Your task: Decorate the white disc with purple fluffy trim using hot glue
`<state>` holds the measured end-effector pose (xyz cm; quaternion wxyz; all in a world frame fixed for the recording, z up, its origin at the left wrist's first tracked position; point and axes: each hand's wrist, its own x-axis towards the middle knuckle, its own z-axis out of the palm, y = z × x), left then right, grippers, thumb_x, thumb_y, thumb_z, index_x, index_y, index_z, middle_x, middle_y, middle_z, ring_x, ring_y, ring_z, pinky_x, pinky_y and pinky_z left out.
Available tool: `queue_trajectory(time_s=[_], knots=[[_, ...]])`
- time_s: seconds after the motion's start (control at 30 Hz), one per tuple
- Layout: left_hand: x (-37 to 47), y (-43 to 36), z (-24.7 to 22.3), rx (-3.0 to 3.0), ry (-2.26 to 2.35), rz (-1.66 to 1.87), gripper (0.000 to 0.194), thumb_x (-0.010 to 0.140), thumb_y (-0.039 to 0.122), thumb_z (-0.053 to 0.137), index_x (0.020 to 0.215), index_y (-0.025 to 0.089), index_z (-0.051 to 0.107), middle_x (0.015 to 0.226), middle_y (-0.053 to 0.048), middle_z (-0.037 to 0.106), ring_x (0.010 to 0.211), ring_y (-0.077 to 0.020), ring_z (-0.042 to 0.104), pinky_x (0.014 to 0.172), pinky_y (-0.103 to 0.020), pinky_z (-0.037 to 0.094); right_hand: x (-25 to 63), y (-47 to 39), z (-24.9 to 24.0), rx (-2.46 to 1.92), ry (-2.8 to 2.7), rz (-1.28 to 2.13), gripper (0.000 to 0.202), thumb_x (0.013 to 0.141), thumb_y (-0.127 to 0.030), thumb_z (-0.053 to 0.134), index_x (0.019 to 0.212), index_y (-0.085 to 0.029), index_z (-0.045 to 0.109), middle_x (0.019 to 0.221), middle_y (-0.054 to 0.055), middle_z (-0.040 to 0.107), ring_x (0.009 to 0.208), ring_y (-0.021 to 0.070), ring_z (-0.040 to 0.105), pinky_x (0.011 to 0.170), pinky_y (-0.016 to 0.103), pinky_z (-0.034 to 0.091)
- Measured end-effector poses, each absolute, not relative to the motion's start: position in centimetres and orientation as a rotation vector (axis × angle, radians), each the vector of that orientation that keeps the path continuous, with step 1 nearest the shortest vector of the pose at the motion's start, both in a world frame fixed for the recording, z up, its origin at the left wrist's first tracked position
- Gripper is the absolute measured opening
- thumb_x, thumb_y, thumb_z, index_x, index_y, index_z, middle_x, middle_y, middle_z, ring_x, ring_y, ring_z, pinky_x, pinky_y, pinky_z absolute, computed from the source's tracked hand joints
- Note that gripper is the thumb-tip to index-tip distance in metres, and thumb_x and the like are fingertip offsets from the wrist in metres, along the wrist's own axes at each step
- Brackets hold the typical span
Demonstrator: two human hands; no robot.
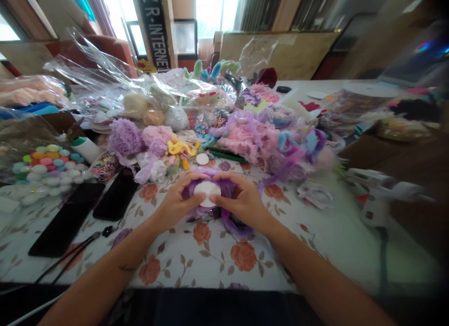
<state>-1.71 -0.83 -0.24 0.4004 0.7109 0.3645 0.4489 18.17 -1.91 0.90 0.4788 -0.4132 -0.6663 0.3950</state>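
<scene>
Between both hands, just above the flowered tablecloth (210, 270), is a white disc (207, 193) set against a bundle of fuzzy purple material (229, 189). My left hand (180, 195) grips it from the left, thumb pressed on the disc's face and fingers curled behind. From the right, my right hand (242, 195) holds it the same way, its thumb tip close to the other. A loose purple strand (238, 228) hangs below the right hand. Much of the bundle is hidden behind the fingers.
Two black phones (66, 218) lie at left beside colourful pompoms (51, 164). A white glue gun (373, 195) stands at right. Behind the hands are piled pink ruffled material (245, 136), purple fluffy yarn (125, 136) and clear plastic bags (105, 78). A small white disc (202, 159) lies beyond the hands.
</scene>
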Motion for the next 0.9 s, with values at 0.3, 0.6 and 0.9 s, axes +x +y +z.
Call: queue_trajectory(time_s=[0.3, 0.6, 0.9], knots=[[-2.08, -1.10, -0.04, 1.691, 0.960, 1.080, 0.028, 0.077, 0.029, 0.076, 0.104, 0.028, 0.071, 0.110, -0.004, 0.060, 0.110, -0.0231, 0.055, 0.101, -0.037, 0.041, 18.18, -2.10, 0.98, -1.017, -1.612, 1.011, 0.028, 0.071, -0.022, 0.078, 0.096, -0.023, 0.067, 0.091, 0.001, 0.069, 0.078, 0.0167, 0.060, 0.063, 0.028, 0.045], [-1.98, -0.78, -0.09, 1.786, 0.891, 1.056, 0.033, 0.083, 0.029, 0.070, 0.116, 0.029, 0.067, 0.116, -0.005, 0.064, 0.113, -0.0239, 0.055, 0.104, -0.040, 0.040, 18.23, -2.00, 0.86, -1.002, -1.637, 0.987, 0.027, 0.071, -0.024, 0.078, 0.096, -0.023, 0.067, 0.091, 0.002, 0.068, 0.078, 0.0169, 0.060, 0.061, 0.027, 0.045], [-2.21, -1.01, 0.67, 1.837, 0.930, 1.102, 0.030, 0.079, 0.030, 0.074, 0.108, 0.025, 0.068, 0.112, -0.006, 0.059, 0.110, -0.0218, 0.056, 0.100, -0.035, 0.045, 18.13, -2.32, 1.67, -0.986, -1.547, 1.119, 0.027, 0.069, -0.023, 0.079, 0.094, -0.022, 0.067, 0.086, 0.001, 0.065, 0.073, 0.0143, 0.056, 0.056, 0.025, 0.041]])
